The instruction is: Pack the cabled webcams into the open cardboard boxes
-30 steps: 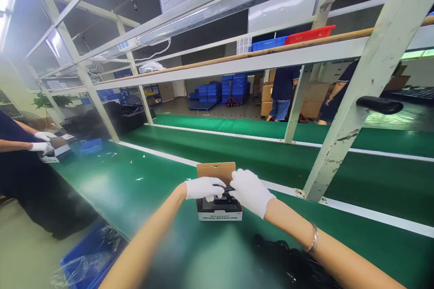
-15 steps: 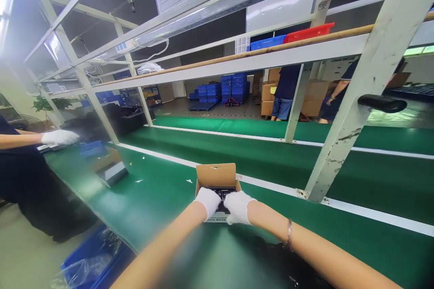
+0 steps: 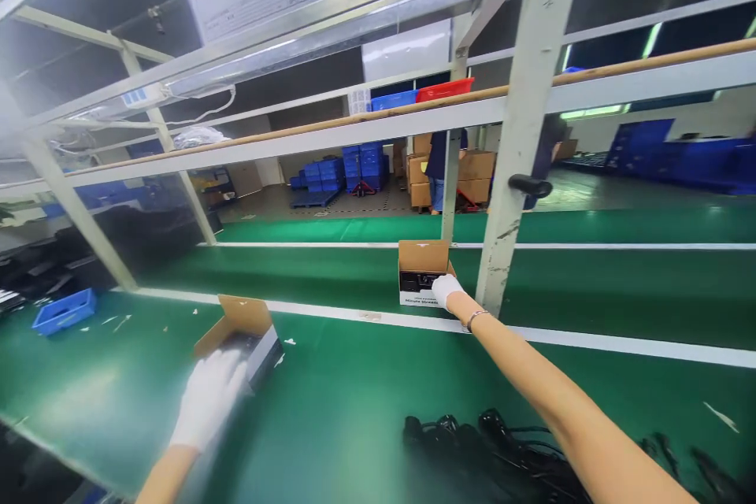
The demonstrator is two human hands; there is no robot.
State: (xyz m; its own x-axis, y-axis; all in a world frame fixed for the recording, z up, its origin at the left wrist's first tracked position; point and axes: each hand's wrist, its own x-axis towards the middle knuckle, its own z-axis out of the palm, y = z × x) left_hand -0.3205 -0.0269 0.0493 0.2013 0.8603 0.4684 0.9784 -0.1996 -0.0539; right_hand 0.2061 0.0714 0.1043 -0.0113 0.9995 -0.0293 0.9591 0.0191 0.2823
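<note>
My gloved right hand (image 3: 447, 290) is stretched forward, its fingers closed on the right front of a small open cardboard box (image 3: 412, 298). This box stands upright just beyond the white strip, lid raised, with a black device inside and "Minute Stream" lettering on its white front. To the left, my gloved left hand (image 3: 209, 398) is at the near side of a second open box (image 3: 245, 315), which stands at an angle with a dark item inside. Motion smears the left fingers, so their grip is unclear.
Black cables with plugs (image 3: 502, 441) lie on the green surface (image 3: 342, 409) in front of me. A blue tray (image 3: 64, 311) stands far left, with white scraps nearby. A white metal post (image 3: 513, 142) rises beside the right-hand box. Workers stand beyond the frame.
My hands have parted. The right hand has taken the first box forward past the white strip; the left has left it for the second box, which has come nearer. The view has turned right.
</note>
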